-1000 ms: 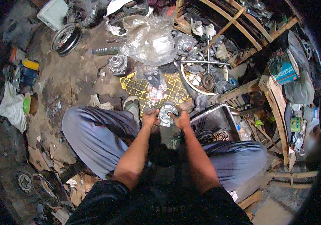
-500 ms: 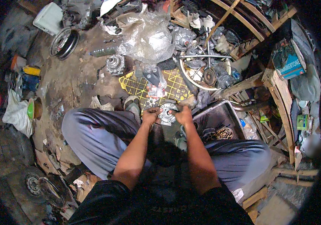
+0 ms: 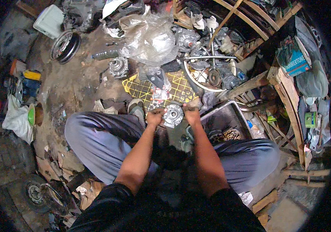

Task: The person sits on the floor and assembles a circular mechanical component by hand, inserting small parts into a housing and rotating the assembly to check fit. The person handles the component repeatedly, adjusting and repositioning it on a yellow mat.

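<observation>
A round silver metal housing cover [image 3: 173, 115] with a central hole and bolt bosses around its rim faces up between my hands. My left hand [image 3: 156, 117] is closed on its left edge, fingers curled. At its right edge is my right hand [image 3: 191, 115], also closed, with the thumb by the rim. Whatever supports the cover from below is hidden. Just beyond it, a small toothed metal gear [image 3: 156, 104] and a red-and-white box [image 3: 160, 92] lie on a black mat with yellow lines [image 3: 136, 86].
Right of my hands sits a dark metal tray [image 3: 227, 112] holding metal rings [image 3: 231, 134]. Farther off are another metal housing [image 3: 118, 67], bubble wrap [image 3: 150, 40], and a white-rimmed round container [image 3: 188, 75] of parts. A wooden frame [image 3: 289, 104] stands at the right, a wheel rim [image 3: 65, 45] far left.
My right thumb and fingers have moved off the cover's middle to its right rim. The cover's face and central hole now show fully. My left hand stays at the left edge.
</observation>
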### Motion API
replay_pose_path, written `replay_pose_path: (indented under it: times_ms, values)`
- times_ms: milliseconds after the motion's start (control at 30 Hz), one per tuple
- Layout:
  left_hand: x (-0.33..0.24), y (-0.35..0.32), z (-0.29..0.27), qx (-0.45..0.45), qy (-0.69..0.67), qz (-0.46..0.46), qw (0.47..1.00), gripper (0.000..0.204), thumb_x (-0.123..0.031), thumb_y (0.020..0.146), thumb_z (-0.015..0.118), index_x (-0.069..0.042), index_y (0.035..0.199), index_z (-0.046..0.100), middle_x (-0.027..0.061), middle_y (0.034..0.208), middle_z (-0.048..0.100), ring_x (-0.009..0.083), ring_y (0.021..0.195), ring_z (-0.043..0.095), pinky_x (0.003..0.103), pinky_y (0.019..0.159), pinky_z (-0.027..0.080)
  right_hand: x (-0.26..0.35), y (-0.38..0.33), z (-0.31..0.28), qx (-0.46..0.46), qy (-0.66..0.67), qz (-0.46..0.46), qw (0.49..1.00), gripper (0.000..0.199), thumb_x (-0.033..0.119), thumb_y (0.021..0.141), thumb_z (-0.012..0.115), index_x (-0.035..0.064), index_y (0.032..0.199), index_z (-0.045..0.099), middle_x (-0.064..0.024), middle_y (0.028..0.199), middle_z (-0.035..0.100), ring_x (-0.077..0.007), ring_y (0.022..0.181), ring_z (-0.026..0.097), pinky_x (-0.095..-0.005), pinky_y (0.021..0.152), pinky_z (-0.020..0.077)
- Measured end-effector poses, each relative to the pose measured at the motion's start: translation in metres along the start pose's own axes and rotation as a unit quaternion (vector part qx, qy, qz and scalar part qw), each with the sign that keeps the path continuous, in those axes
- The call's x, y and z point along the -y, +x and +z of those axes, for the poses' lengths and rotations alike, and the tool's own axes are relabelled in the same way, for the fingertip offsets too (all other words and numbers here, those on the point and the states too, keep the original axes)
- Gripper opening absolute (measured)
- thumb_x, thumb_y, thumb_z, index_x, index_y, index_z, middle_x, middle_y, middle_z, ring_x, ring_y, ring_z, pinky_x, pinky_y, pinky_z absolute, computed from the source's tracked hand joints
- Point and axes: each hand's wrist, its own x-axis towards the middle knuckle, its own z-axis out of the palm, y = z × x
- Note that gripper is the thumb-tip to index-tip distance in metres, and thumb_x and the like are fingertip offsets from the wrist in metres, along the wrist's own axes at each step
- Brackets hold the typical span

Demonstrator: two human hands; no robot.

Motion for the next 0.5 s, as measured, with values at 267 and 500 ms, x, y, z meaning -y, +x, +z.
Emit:
replay_pose_path:
  times_ms: [267,500]
  values:
    - [0.025,0.005,-0.009,0.000,-0.079,-0.039,0.996,0.031,-0.026,0.076,0.078,-0.004,0.097,0.070,0.0056,0.078,0.066,0.0116,0.054,0.057,0.029,0.046,0.046,0.060,-0.051,-0.017,0.138,0.008,0.081,0.987,0.038,0.022,0.083,0.065,-0.0017,0.113,0.060,-0.0140,0.108,0.067,-0.0293,0.100,0.061,-0.0369,0.088,0.0449]
    - [0.046,0.040,0.007,0.009,0.002,0.042,0.999,0.037,-0.032,0.080,0.073,-0.005,0.105,0.069,0.0111,0.103,0.068,0.0192,0.091,0.063,0.030,0.085,0.047,0.038,-0.045,-0.009,0.159,0.073,0.118,0.977,0.040,0.027,0.086,0.067,-0.0022,0.112,0.062,-0.0133,0.108,0.065,-0.0224,0.094,0.057,-0.0339,0.082,0.0448]
